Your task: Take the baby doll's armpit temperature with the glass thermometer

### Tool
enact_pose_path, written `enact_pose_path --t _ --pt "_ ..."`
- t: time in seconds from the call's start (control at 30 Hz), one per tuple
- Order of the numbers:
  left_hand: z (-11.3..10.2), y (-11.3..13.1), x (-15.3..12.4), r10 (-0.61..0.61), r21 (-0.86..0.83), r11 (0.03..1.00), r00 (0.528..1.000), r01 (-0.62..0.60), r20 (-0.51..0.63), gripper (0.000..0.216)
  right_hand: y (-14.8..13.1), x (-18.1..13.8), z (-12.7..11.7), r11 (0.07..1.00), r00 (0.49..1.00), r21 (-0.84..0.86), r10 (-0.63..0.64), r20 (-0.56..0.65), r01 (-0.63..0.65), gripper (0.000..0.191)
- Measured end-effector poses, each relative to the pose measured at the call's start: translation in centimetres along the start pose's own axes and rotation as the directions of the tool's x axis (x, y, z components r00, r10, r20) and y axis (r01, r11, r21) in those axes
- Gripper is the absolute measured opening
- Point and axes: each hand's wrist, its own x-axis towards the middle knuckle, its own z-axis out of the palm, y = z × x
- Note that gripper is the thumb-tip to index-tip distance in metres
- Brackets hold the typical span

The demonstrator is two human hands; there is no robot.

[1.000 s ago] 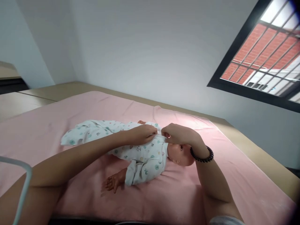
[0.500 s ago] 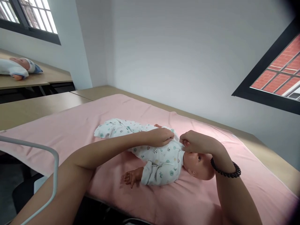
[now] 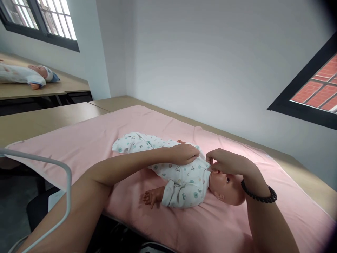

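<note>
A baby doll lies on its back on a pink sheet, head to the right, dressed in a white printed sleepsuit. My left hand rests on the doll's chest, its fingers pinching the sleepsuit fabric near the collar. My right hand, with a dark bead bracelet on the wrist, is closed on the collar edge just above the doll's chin. The two hands sit close together at the neckline. One bare doll hand sticks out of the near sleeve.
The sheet covers a wooden table set against a white wall. A second dressed doll lies on another table at the far left. A white curved tube crosses the lower left. Windows show at top left and right.
The view has swung left and pulled back, bringing the far table and second doll into sight. Both hands stay pinched at the doll's neckline, hardly shifted relative to the doll.
</note>
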Motion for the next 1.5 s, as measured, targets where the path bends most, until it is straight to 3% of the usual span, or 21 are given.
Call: enact_pose_path --t 0.47,0.7,1.07,1.27,1.5 --pt "-0.11 0.27 -0.04 -0.037 0.029 0.999 0.998 0.035 0.050 0.019 -0.06 0.18 0.21 0.997 0.998 0.042 -0.067 0.009 0.067 0.014" --pt "0.47 -0.17 -0.21 -0.007 0.041 0.999 1.000 0.007 0.002 0.016 0.52 0.58 0.44 0.991 0.993 0.058 -0.116 -0.024 0.117 0.016" --pt "0.02 0.03 -0.21 0.001 0.039 0.999 0.999 -0.003 0.044 0.017 0.47 0.89 0.42 0.984 0.984 0.029 -0.174 0.041 0.173 0.019" --pt "0.45 -0.41 -0.02 0.023 0.068 0.997 1.000 -0.023 0.011 0.017 0.17 0.76 0.08 0.978 0.976 0.048 -0.208 0.071 0.205 0.005" --pt "-0.04 -0.14 -0.21 -0.011 0.090 0.996 0.998 0.005 0.057 0.017 -0.01 0.65 -0.01 0.982 0.981 0.065 -0.183 0.059 0.179 0.009"
